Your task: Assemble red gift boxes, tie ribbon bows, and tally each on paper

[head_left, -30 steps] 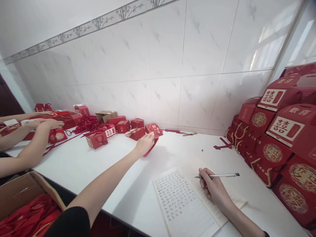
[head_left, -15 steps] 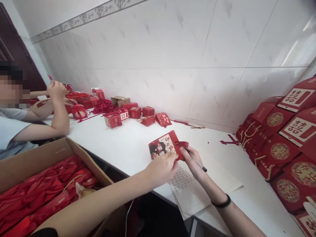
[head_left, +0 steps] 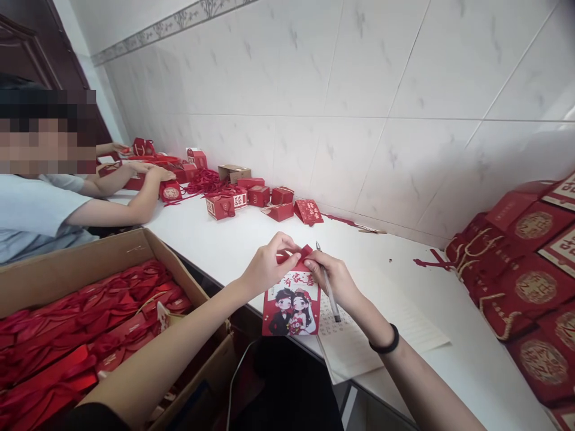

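A flat red wedding candy box (head_left: 291, 308), printed with a cartoon bride and groom, hangs upright over the front edge of the table. Red ribbon (head_left: 307, 250) shows at its top, between my hands. My left hand (head_left: 272, 263) pinches the ribbon at the left of the top edge. On the right, the fingertips of my right hand (head_left: 336, 276) are closed on the ribbon too. A pen (head_left: 331, 293) is tucked in that same hand, its tip upward. Below the right hand lies paper with handwriting (head_left: 354, 347).
An open carton (head_left: 148, 245) full of red ribboned boxes stands at left. Small red boxes (head_left: 220, 206) and a ribbon heap (head_left: 204, 181) line the wall. Red gift bags (head_left: 534, 287) are stacked at right. A co-worker's arms (head_left: 139, 203) rest on the far left of the table.
The box has turned from tilted to hanging upright, lower and nearer me. My left hand has moved from its face to the ribbon at the top. The co-worker's raised hand has come down.
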`<state>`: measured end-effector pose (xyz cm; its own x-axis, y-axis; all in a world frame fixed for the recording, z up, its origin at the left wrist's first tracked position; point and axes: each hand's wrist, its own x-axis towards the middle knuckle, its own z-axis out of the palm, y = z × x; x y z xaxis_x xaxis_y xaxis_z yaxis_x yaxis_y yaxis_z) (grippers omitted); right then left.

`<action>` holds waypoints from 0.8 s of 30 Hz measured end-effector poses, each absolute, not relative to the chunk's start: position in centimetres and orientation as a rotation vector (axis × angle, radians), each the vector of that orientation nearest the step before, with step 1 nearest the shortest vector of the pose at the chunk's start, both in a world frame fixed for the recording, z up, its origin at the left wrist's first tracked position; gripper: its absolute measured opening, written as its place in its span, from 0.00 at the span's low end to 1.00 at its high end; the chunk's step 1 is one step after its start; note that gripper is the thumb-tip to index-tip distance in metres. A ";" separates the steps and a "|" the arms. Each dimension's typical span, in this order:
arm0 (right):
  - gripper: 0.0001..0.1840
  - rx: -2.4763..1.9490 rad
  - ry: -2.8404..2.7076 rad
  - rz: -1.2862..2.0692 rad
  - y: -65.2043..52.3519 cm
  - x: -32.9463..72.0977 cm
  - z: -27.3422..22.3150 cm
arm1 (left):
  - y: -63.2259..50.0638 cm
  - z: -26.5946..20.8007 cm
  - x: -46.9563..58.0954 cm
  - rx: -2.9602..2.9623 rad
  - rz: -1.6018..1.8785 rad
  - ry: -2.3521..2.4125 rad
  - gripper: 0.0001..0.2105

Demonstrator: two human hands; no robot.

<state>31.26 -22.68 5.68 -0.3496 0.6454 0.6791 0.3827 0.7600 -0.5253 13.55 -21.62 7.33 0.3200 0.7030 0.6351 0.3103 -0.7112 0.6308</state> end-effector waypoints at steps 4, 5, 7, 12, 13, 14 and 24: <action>0.09 -0.783 -1.975 0.220 -22.5 30.6 5.5 | -21.6 7.1 13.2 2.171 1.393 0.884 0.01; 0.07 -0.791 -1.936 0.179 -22.6 30.4 5.3 | -21.7 7.1 13.3 2.194 1.426 0.850 0.03; 0.04 -0.805 -1.855 0.091 -23.0 29.9 4.8 | -21.8 6.9 13.5 2.256 1.502 0.765 0.06; 0.02 -0.773 -1.796 -0.057 -24.0 29.4 3.6 | -22.6 6.7 13.7 2.325 1.586 0.612 0.12; 0.02 -0.763 -1.790 -0.067 -24.2 29.4 3.5 | -22.8 6.7 13.7 2.336 1.576 0.585 0.13; 0.03 -0.756 -1.784 -0.076 -24.4 29.4 3.4 | -23.0 6.7 13.6 2.349 1.568 0.558 0.13; 0.03 -0.732 -1.767 -0.201 -25.0 29.7 2.9 | -23.9 6.0 13.6 2.473 1.545 0.559 0.17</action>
